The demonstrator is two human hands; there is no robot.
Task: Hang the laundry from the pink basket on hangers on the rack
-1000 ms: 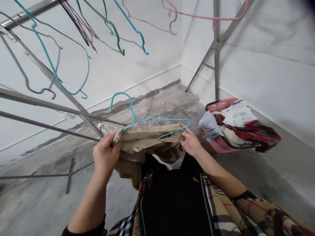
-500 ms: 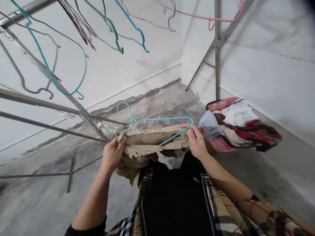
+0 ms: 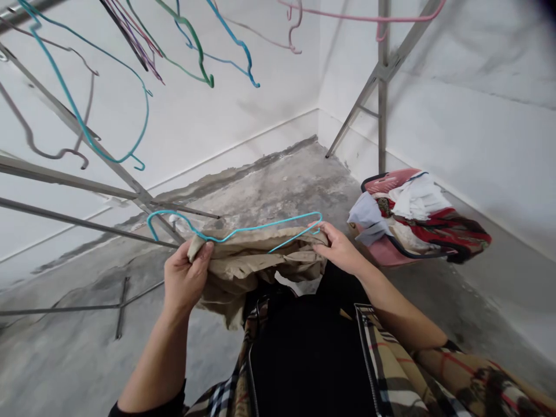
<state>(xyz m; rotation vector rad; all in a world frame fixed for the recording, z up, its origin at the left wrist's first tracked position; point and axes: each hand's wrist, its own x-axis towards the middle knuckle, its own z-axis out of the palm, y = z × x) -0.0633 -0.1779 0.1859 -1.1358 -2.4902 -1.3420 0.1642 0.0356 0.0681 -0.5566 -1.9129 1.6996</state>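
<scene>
Left hand pinched tight on one end of the khaki cloth, right hand with fingers curled round the other by the partly tucked hanger, so I'd pull it taut between them to avoid snags.
</scene>
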